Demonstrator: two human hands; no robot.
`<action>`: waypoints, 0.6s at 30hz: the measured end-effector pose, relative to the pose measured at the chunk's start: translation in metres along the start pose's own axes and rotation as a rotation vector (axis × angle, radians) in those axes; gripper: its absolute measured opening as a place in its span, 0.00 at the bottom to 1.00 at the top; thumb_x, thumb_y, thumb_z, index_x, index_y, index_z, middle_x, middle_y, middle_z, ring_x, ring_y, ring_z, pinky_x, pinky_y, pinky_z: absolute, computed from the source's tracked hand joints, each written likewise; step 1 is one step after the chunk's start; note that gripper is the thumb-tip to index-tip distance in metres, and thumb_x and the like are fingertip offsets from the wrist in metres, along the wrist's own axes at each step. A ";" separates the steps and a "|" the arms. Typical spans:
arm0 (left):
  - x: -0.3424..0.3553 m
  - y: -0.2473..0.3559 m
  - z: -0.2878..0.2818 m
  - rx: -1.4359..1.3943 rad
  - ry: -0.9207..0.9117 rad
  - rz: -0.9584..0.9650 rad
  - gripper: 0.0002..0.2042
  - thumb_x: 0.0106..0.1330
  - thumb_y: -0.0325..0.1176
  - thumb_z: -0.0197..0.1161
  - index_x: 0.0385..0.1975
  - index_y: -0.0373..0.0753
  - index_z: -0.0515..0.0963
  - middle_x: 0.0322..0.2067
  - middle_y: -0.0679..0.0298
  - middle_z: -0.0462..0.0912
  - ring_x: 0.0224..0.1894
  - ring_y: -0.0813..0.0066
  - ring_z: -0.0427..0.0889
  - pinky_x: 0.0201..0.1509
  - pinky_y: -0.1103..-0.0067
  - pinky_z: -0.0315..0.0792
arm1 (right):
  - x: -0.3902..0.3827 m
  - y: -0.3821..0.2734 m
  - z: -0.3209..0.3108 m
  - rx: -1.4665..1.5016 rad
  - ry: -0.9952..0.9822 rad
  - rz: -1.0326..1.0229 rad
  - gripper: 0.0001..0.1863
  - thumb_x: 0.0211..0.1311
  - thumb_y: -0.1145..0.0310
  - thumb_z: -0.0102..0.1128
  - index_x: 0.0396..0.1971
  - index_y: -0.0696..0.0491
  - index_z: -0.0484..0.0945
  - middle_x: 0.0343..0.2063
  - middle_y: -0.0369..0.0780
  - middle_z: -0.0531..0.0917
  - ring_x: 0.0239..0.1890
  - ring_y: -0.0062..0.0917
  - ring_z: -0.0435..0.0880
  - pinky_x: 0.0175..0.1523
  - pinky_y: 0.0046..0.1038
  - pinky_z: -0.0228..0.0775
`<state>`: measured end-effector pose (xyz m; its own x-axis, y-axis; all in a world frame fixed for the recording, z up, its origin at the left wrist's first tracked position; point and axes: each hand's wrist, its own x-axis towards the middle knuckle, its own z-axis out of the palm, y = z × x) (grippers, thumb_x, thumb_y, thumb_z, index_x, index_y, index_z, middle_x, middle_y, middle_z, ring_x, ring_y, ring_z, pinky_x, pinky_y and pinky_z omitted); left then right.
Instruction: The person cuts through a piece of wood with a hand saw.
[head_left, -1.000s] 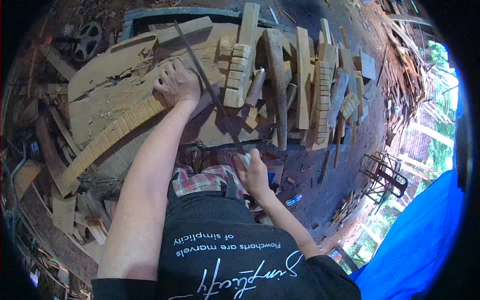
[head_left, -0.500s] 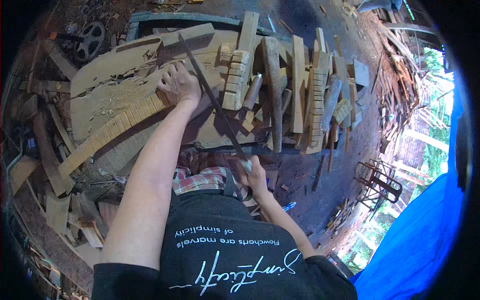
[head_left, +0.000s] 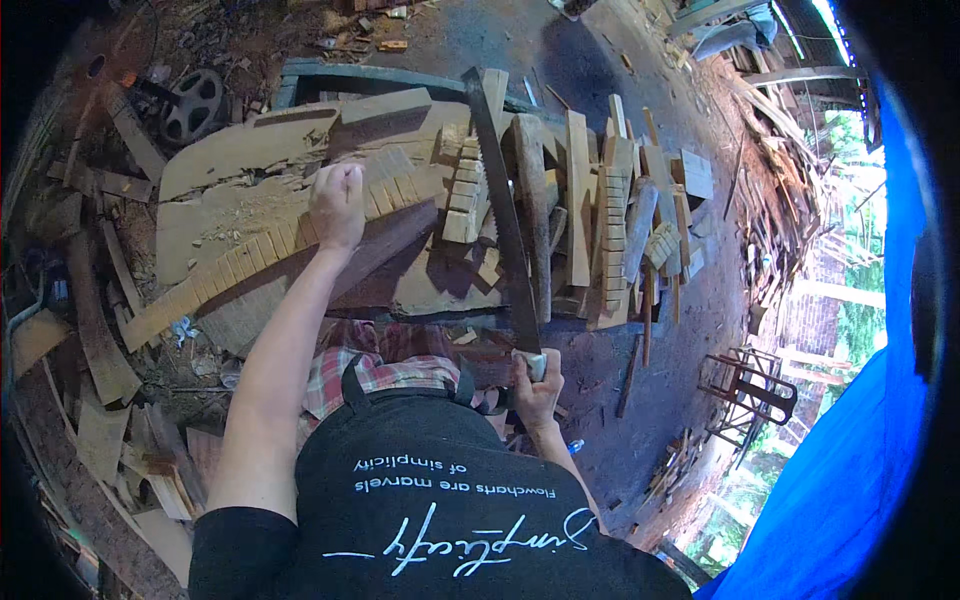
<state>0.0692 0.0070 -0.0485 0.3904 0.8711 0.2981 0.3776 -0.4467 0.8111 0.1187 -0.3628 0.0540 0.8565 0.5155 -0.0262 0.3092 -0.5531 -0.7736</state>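
Observation:
A curved wooden piece (head_left: 235, 262) with a row of cross cuts lies on the thick, rough slab (head_left: 200, 175). My left hand (head_left: 338, 208) is closed in a fist over this piece, near its far right part; whatever the fingers may hold is hidden. The pale handle of a handsaw (head_left: 507, 205) is gripped in my right hand (head_left: 537, 390), close to my body. Its long dark blade points away from me, raised over a notched block (head_left: 463, 195) and apart from the cuts in the curved piece.
To the right lie a rounded wooden bar (head_left: 535, 200), a plank (head_left: 577, 200) and another notched strip (head_left: 612, 240). Scrap boards (head_left: 100, 330) crowd the left floor. A spoked wheel (head_left: 192, 107) stands at the far left, a metal frame (head_left: 745, 390) at the right.
The saw has swung right, away from the curved piece, and now points more straight ahead. My left hand has moved slightly left and curled into a fist, uncovering more of the cuts.

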 end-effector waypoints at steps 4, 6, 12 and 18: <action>-0.015 -0.001 -0.052 0.105 -0.027 0.021 0.11 0.61 0.42 0.60 0.37 0.43 0.76 0.38 0.61 0.77 0.43 0.61 0.76 0.49 0.68 0.67 | 0.001 0.013 0.011 0.072 0.008 0.011 0.11 0.56 0.71 0.63 0.33 0.53 0.68 0.17 0.38 0.74 0.18 0.22 0.72 0.24 0.25 0.64; -0.028 -0.009 -0.080 0.272 -0.070 0.037 0.16 0.59 0.45 0.61 0.42 0.45 0.75 0.41 0.61 0.76 0.47 0.62 0.74 0.52 0.67 0.64 | 0.002 0.008 0.008 -0.005 -0.026 -0.022 0.12 0.55 0.70 0.63 0.33 0.53 0.68 0.18 0.39 0.73 0.18 0.26 0.73 0.25 0.27 0.65; -0.055 -0.031 -0.133 0.678 -0.187 0.121 0.33 0.52 0.53 0.65 0.58 0.49 0.66 0.52 0.63 0.69 0.58 0.64 0.63 0.61 0.62 0.52 | -0.003 0.002 0.014 -0.043 -0.029 -0.070 0.12 0.59 0.68 0.63 0.30 0.54 0.67 0.15 0.35 0.74 0.18 0.17 0.74 0.24 0.22 0.64; -0.051 -0.046 -0.136 0.672 -0.198 0.113 0.33 0.48 0.53 0.68 0.55 0.50 0.69 0.48 0.64 0.72 0.55 0.65 0.65 0.61 0.62 0.51 | -0.011 -0.005 0.025 0.035 -0.050 -0.025 0.12 0.58 0.68 0.63 0.31 0.54 0.67 0.16 0.36 0.74 0.18 0.20 0.75 0.25 0.24 0.65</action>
<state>-0.0825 0.0113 -0.0322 0.5786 0.7872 0.2134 0.7375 -0.6167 0.2755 0.0978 -0.3495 0.0425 0.8268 0.5613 -0.0377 0.3147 -0.5170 -0.7960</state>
